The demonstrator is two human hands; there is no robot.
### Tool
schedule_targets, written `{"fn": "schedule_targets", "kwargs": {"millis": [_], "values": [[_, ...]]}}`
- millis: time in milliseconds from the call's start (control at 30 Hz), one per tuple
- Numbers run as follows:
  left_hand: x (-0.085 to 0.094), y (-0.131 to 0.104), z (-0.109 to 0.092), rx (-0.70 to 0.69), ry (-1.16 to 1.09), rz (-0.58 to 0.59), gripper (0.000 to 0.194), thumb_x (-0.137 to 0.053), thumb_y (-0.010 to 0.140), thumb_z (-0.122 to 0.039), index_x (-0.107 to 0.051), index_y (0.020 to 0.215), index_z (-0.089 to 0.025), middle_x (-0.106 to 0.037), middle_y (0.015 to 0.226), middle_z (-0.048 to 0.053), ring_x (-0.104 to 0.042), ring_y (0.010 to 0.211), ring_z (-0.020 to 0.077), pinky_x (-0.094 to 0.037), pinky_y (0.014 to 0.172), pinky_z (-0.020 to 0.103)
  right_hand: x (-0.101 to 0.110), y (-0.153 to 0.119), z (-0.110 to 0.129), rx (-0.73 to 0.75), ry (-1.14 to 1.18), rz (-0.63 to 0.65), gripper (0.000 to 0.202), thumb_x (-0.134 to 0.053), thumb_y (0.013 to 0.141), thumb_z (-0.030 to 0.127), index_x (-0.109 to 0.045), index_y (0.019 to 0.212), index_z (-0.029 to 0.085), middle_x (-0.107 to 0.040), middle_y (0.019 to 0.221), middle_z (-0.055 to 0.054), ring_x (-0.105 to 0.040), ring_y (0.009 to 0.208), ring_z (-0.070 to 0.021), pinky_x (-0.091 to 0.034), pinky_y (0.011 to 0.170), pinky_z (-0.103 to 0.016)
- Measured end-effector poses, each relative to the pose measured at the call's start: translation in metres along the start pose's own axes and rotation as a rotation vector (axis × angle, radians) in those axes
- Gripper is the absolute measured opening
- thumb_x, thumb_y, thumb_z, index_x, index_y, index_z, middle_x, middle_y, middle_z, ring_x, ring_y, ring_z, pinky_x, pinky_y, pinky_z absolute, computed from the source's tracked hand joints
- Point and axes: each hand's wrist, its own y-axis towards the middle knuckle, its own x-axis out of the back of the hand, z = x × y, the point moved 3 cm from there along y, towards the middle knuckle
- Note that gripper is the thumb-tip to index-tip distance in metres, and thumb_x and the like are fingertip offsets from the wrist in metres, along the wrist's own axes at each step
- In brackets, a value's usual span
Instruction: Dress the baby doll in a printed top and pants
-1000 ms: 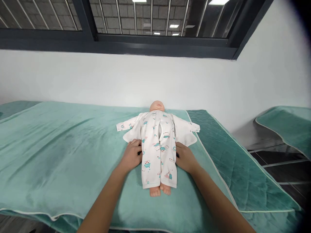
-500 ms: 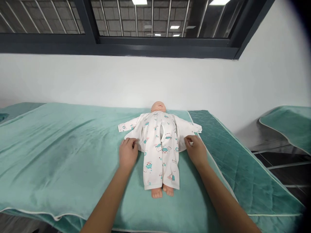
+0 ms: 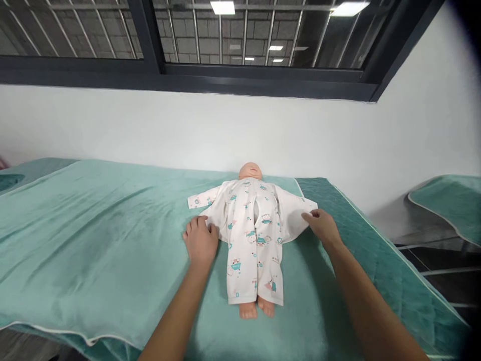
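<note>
A baby doll (image 3: 250, 171) lies on its back on the bed, head toward the wall and bare feet (image 3: 248, 310) toward me. It is dressed in white baby clothes (image 3: 255, 240) with a teal and pink print. The sleeves stretch out sideways, and plain white flaps of the shirt spread out on both sides. On the right, my right hand (image 3: 321, 225) pinches the edge of the shirt flap (image 3: 295, 218), pulled outward. My left hand (image 3: 201, 240) rests palm down with fingers apart, beside the lower edge of the left flap (image 3: 216, 216).
A light green sheet (image 3: 93, 240) covers the bed, with a darker quilted mat (image 3: 379, 260) along the right. A white wall (image 3: 188, 125) and a dark window frame (image 3: 263, 82) stand behind. Another green-covered surface (image 3: 451, 205) is at far right, above metal bars.
My right hand has moved outward to the right, drawing the shirt flap with it. My left hand has loosened, and its fingers now lie spread. The view has shifted slightly.
</note>
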Motion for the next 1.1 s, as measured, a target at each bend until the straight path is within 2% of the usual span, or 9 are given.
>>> {"fn": "schedule_targets", "kwargs": {"millis": [100, 200, 367, 533, 667, 767, 867, 967, 1100], "values": [[0.001, 0.0, 0.0, 0.003, -0.005, 0.004, 0.03, -0.044, 0.09, -0.027, -0.058, 0.114, -0.017, -0.062, 0.121, 0.015, -0.053, 0.112, 0.0344, -0.04, 0.089, 0.049, 0.009, -0.017, 0.049, 0.172, 0.175, -0.029, 0.021, -0.05, 0.083, 0.043, -0.051, 0.081, 0.022, -0.06, 0.078, 0.001, -0.054, 0.068, -0.0152, -0.043, 0.063, -0.026], [0.002, 0.0, 0.0, 0.01, -0.022, 0.0, 0.028, -0.045, 0.09, -0.027, -0.058, 0.113, -0.018, -0.062, 0.12, 0.014, -0.054, 0.113, 0.0339, -0.041, 0.089, 0.048, 0.006, -0.057, 0.106, 0.679, 0.292, 0.224, 0.011, -0.053, 0.086, 0.029, -0.047, 0.079, 0.023, -0.057, 0.082, 0.001, -0.052, 0.073, -0.0146, -0.043, 0.068, -0.026], [0.002, 0.002, 0.005, 0.041, -0.097, -0.008, 0.027, -0.045, 0.091, -0.029, -0.058, 0.113, -0.019, -0.06, 0.123, 0.014, -0.053, 0.116, 0.0338, -0.042, 0.092, 0.049, -0.012, -0.101, 0.13, 0.908, -0.005, 0.339, 0.016, -0.05, 0.084, 0.008, -0.047, 0.081, 0.023, -0.057, 0.086, -0.001, -0.052, 0.078, -0.0167, -0.043, 0.07, -0.03], [-0.001, 0.024, 0.019, 0.087, -0.083, -0.009, 0.036, -0.047, 0.091, -0.034, -0.058, 0.12, -0.014, -0.055, 0.129, 0.017, -0.05, 0.119, 0.0339, -0.042, 0.098, 0.048, -0.003, -0.105, 0.119, 0.869, 0.11, 0.509, 0.011, -0.052, 0.091, 0.013, -0.053, 0.093, 0.024, -0.061, 0.099, -0.003, -0.056, 0.093, -0.0197, -0.047, 0.08, -0.033], [-0.01, 0.047, 0.028, 0.12, -0.002, 0.051, 0.029, -0.053, 0.088, -0.039, -0.064, 0.103, -0.017, -0.059, 0.119, 0.016, -0.051, 0.114, 0.0367, -0.043, 0.092, 0.05, 0.01, -0.087, 0.117, 0.76, 0.298, 0.628, 0.01, -0.048, 0.097, 0.025, -0.056, 0.091, 0.025, -0.062, 0.091, -0.002, -0.058, 0.079, -0.0164, -0.047, 0.071, -0.03], [-0.01, 0.059, 0.023, 0.192, -0.187, 0.124, 0.018, -0.053, 0.088, -0.036, -0.059, 0.086, -0.02, -0.065, 0.097, 0.01, -0.058, 0.096, 0.0295, -0.046, 0.082, 0.042, 0.004, -0.048, 0.121, 0.638, 0.345, 0.473, 0.016, -0.048, 0.097, 0.033, -0.059, 0.089, 0.024, -0.064, 0.086, -0.001, -0.057, 0.074, -0.0158, -0.045, 0.068, -0.029], [0.009, 0.062, -0.004, 0.294, -0.561, 0.163, 0.025, -0.047, 0.093, -0.044, -0.049, 0.082, -0.022, -0.063, 0.081, 0.003, -0.059, 0.076, 0.0208, -0.047, 0.069, 0.033, -0.015, 0.0, 0.134, 0.497, 0.32, 0.248, 0.019, -0.052, 0.093, 0.039, -0.06, 0.087, 0.024, -0.065, 0.081, -0.001, -0.057, 0.07, -0.0166, -0.043, 0.066, -0.029], [0.04, 0.053, -0.053, 0.078, -0.799, 0.174, 0.022, -0.045, 0.097, -0.042, -0.046, 0.087, -0.023, -0.066, 0.106, 0.004, -0.062, 0.098, 0.0201, -0.051, 0.081, 0.033, -0.043, 0.038, 0.15, 0.373, 0.201, 0.209, 0.029, -0.05, 0.091, 0.048, -0.056, 0.077, 0.023, -0.062, 0.071, 0.0, -0.053, 0.063, -0.0172, -0.037, 0.06, -0.029], [0.053, 0.023, -0.106, -0.496, -0.542, 0.283, 0.005, -0.046, 0.096, -0.019, -0.05, 0.093, -0.021, -0.065, 0.117, 0.006, -0.059, 0.108, 0.0207, -0.05, 0.094, 0.039, -0.069, 0.052, 0.162, 0.287, 0.063, 0.278, 0.035, -0.05, 0.088, 0.054, -0.047, 0.07, 0.024, -0.058, 0.066, 0.001, -0.049, 0.063, -0.0175, -0.032, 0.059, -0.029]]}}
